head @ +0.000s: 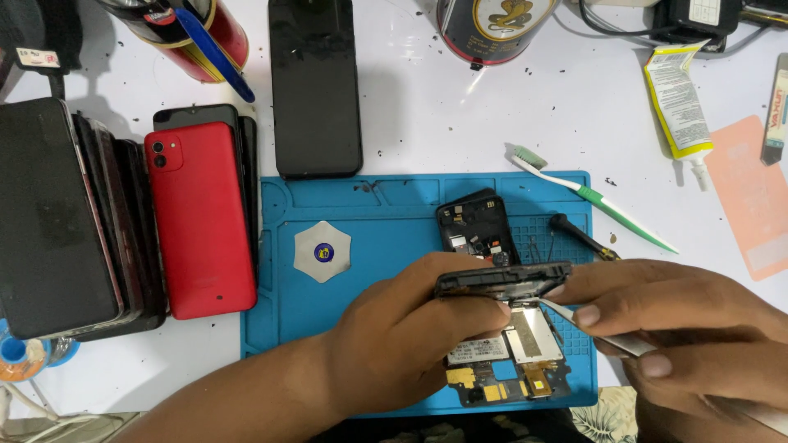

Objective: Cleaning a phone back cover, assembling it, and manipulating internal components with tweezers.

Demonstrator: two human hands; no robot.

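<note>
Two bare hands work over a blue repair mat (pixel 386 238) that lies on the white worktop (pixel 460 123). At the mat's near right part, the left hand (pixel 402 340) has its fingers (pixel 472 316) curled shut around a black phone frame (pixel 502 281), holding it lifted and tilted above an opened phone body (pixel 509 365) whose metal shields and yellow parts show. The right hand (pixel 681 328) pinches a pair of metal tweezers (pixel 591 326) between closed fingers, the tip touching the underside of the frame.

Farther back on the mat lies a black inner cover piece (pixel 474 227), and beside it a small black-handled screwdriver (pixel 581 236). A round metal opening pick with a blue centre (pixel 322 252) rests on the mat's left part. A green and white toothbrush (pixel 591 198) crosses the mat's far right corner. Left of the mat stands a red phone (pixel 199 217) on a stack of dark phones (pixel 66 221). Beyond the mat's far edge lies a black phone (pixel 315 86), screen down or dark; I cannot tell which. A tube of glue (pixel 680 102) lies right of the mat.
</note>
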